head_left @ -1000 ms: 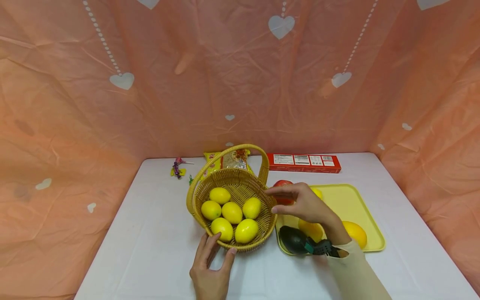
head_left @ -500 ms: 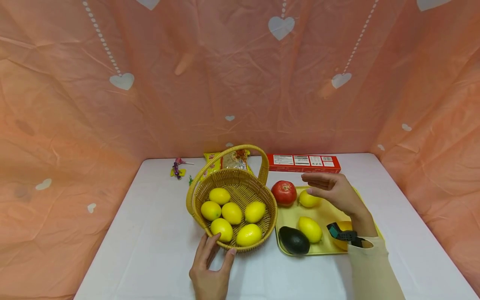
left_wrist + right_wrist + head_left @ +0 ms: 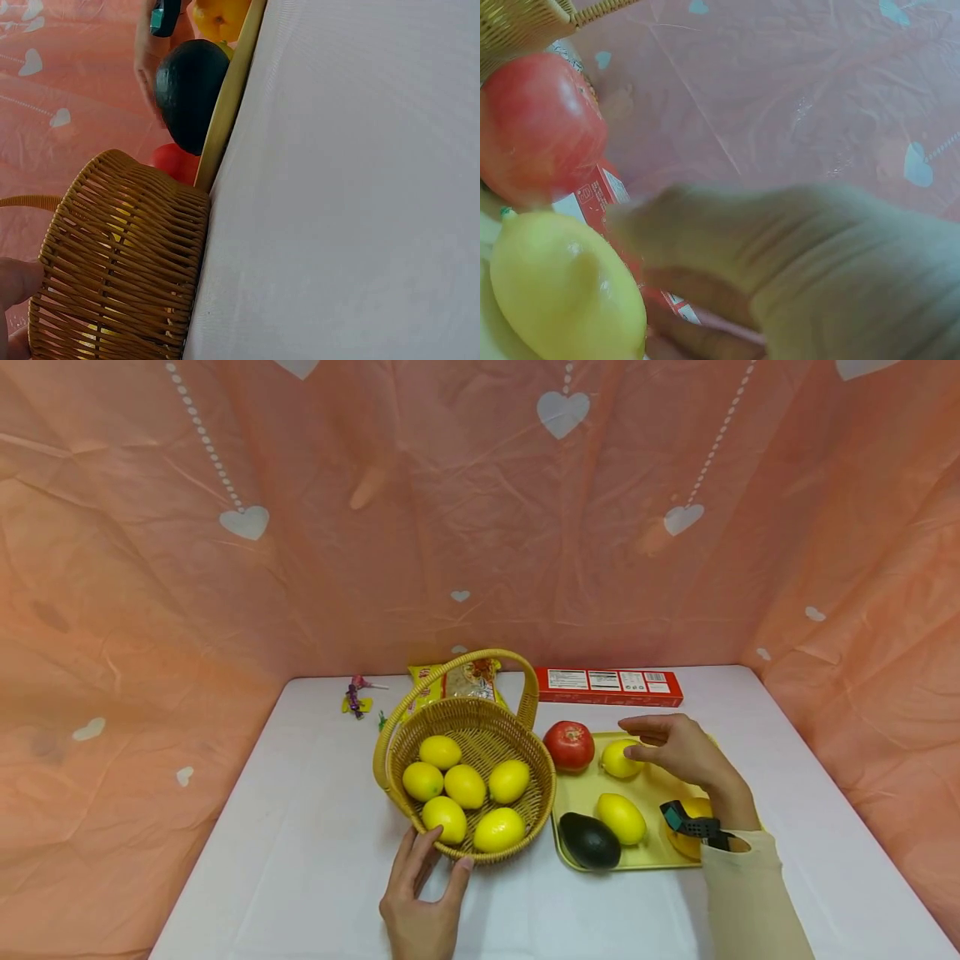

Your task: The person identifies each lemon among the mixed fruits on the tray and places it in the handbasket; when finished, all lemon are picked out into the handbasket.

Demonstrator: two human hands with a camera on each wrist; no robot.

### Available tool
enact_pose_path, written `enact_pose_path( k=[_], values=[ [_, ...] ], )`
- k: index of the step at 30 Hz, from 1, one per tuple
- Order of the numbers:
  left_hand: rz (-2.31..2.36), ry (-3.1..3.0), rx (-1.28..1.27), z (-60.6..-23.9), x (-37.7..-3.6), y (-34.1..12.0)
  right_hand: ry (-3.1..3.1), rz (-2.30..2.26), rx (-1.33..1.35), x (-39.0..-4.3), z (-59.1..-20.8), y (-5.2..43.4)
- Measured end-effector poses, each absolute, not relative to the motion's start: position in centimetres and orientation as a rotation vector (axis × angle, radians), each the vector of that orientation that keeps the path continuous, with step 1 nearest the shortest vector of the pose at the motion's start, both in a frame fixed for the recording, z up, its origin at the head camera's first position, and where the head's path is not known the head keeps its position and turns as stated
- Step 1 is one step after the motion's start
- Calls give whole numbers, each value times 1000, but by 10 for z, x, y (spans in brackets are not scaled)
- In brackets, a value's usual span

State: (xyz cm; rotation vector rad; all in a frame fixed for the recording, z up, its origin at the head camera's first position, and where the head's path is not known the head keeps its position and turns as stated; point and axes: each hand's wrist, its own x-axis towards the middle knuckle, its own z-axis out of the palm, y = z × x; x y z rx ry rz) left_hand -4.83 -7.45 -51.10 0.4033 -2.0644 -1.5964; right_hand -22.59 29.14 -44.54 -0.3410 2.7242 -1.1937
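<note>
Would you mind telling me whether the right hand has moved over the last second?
Yes. The right hand has moved away from the basket, rightward over the yellow tray, and now reaches the far lemon beside the tomato.

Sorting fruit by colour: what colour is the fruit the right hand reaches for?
Yellow: the lemon, clearest in the head view.

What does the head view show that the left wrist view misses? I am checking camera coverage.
Only the head view shows the six yellow lemons inside the woven wicker basket, the right hand at a yellow lemon, and the red box. Only the left wrist view shows the basket's side wall close up. Both show the basket, the dark avocado and the yellow tray.
</note>
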Motion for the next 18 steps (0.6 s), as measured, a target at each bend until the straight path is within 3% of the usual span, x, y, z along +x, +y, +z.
enact_pose_path(
  k=[12,18],
  values=[
    [-1589,-2066,382,-509,-49,-75,2615,-1077,-252,-224,-447,290],
    [-1590,-2062,376,-509,-48,-75,2677,-1145,-337,-219,-439,293]
  ],
)
